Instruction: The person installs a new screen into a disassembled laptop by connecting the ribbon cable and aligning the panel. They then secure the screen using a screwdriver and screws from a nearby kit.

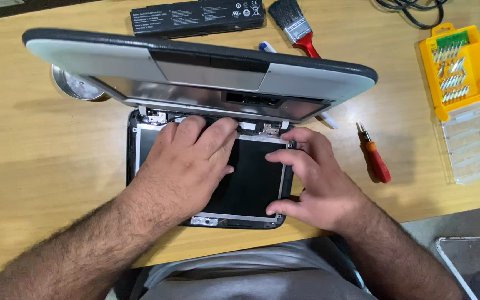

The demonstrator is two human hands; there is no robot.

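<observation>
Both hands rest on an opened laptop point(195, 72) at the centre of the frame, its base tilted up and away across the upper middle and its lid lying flat on the wooden table point(45, 161) below. The bezel looks already off: the bare screen panel point(251, 178) shows its metal side rails and the hinges point(268, 129) along its upper edge. The battery point(198, 18) lies apart at the top centre, so I judge the stripping well along, with the panel itself not yet lifted out.

The left hand point(187, 161) lies flat, fingers together and pressed on the panel's upper edge by the hinge strip; it closes on nothing. The right hand point(318, 183) is half open and pinches the panel's right edge, thumb at the lower right corner and fingers over the rail higher up.

Room is tight at the top, where the raised base overhangs the hinge line just above the fingertips. To the right, a red-handled screwdriver point(376, 161) lies near the right hand, and a yellow bit case point(459, 72) with its clear lid point(470, 144) sits further right, well apart. A red-handled brush point(295, 25) lies at the upper centre, and a round metal tin point(76, 86) peeks out under the base at upper left. The table's near edge runs just below the lid, by the person's lap.
</observation>
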